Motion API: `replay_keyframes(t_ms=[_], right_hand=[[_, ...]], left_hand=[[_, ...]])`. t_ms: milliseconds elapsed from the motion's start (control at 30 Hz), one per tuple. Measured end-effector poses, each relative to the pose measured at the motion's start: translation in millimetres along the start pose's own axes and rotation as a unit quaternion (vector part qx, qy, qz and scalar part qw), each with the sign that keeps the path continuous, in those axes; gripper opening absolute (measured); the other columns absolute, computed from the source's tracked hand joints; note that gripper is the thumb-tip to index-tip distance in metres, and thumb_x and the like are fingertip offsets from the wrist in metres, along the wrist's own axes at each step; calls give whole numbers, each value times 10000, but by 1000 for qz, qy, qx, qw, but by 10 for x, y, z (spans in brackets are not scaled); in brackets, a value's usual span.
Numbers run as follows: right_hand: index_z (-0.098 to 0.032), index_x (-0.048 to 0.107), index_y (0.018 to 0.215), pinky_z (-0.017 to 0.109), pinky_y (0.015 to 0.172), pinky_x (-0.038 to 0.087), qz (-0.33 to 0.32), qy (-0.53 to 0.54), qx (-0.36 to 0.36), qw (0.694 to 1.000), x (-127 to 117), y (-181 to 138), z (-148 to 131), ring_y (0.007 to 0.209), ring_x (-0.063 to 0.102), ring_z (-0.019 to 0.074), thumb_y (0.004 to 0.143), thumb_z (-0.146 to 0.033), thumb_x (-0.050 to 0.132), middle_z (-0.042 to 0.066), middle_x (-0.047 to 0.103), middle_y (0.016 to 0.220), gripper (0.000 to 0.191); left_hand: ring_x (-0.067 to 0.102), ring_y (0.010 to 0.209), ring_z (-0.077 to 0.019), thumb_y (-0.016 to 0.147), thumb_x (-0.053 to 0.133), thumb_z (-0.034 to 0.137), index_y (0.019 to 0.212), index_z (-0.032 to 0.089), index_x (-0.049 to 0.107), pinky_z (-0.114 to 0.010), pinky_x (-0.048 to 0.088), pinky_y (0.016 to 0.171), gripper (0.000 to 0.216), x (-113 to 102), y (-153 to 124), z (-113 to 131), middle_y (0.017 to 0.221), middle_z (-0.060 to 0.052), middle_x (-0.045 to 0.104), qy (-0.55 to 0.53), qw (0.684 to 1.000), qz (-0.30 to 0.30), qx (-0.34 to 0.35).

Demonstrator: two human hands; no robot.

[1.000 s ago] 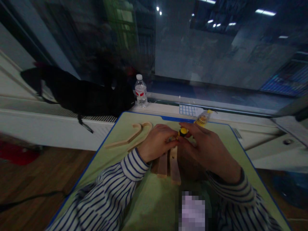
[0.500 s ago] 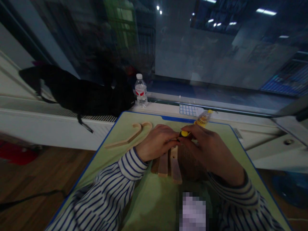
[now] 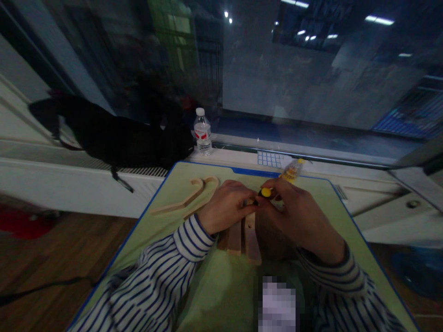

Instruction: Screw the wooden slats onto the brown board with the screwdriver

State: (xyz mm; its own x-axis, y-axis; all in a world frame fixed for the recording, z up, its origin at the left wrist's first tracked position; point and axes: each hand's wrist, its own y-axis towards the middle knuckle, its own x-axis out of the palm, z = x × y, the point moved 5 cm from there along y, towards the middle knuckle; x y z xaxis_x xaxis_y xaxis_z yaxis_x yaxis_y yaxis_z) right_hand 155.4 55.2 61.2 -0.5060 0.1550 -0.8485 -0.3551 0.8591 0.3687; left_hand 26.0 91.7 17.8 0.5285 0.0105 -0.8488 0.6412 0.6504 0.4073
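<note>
On the green-topped table point(image 3: 214, 279), two hook-ended wooden strips point(image 3: 183, 204) lie beside the left hand point(image 3: 226, 205), whose grip I cannot tell, then two wooden slats point(image 3: 234, 240), and near their far ends a yellow-and-black tool handle point(image 3: 266, 192) pinched by the right hand point(image 3: 300, 214)

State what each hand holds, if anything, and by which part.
Right hand: a yellow-and-black tool handle, pinched between thumb and fingers near its yellow end. Left hand: too obscured to tell.

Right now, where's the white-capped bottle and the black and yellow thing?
White-capped bottle point(image 3: 202, 133), head view: on its label.
Black and yellow thing point(image 3: 266, 192), head view: its yellow end.
</note>
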Motion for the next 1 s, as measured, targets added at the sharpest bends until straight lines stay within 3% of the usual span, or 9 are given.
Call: replay_keyframes(t_ms=[167, 267, 633, 1000], right_hand=[[-188, 508, 1149, 333, 752, 494, -4, 8, -42, 999, 3, -6, -32, 860, 637, 194, 880, -241, 492, 59, 656, 1024, 275], [-200, 536, 1103, 344, 795, 486, -10, -1, -47, 999, -3, -10, -26, 911, 629, 200, 890, -230, 481, 45, 656, 1043, 222], [-191, 523, 985, 322, 699, 473, -8, -44, -20, 999, -5, -15, -39, 796, 623, 200, 879, -274, 522, 38, 631, 898, 135], [-197, 513, 956, 305, 670, 449, -9, -53, -19, 998, -5, -15, -32, 763, 604, 186, 882, -268, 512, 31, 606, 874, 103]], left_hand=[[593, 810, -189, 846, 579, 349, 809, 156, 619, -309, 405, 759, 201, -3, 7, 0, 781, -37, 651, 2, 1000, -14, 9], [595, 817, -193, 860, 559, 361, 817, 159, 623, -318, 404, 762, 217, -5, 8, 9, 796, -38, 656, 1, 1000, -20, 14], [579, 855, -184, 907, 485, 309, 866, 154, 623, -329, 414, 808, 211, 31, -6, 32, 837, -48, 641, -29, 998, -50, 28], [594, 825, -203, 813, 618, 380, 903, 172, 653, -325, 417, 752, 230, -8, 8, 20, 825, -38, 667, 1, 1000, -15, -18]])
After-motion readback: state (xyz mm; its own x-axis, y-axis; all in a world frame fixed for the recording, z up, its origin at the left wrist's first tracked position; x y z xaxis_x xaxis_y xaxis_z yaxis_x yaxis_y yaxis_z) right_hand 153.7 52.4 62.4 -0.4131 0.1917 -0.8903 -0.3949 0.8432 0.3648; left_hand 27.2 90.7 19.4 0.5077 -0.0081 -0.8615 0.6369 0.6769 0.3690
